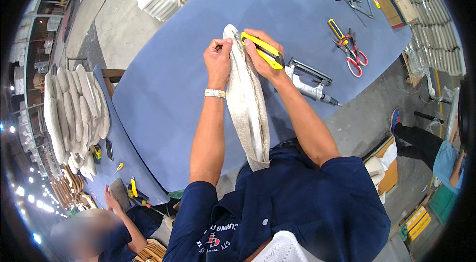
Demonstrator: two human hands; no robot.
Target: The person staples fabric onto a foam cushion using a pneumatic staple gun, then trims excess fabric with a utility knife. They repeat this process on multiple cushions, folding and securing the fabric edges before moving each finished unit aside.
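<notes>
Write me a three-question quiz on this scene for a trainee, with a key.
1. Name the tool: what does the right hand hold?

2. True or false: the silver staple gun lies to the person's right of the fabric-covered padded piece.

3. Choose one: where does the left hand touch the padded piece?
A) At the end nearest the body
B) Near the end farthest from the body
C) Nowhere; it rests flat on the blue table

Key
1. A yellow-and-black utility knife.
2. True.
3. B.
</notes>
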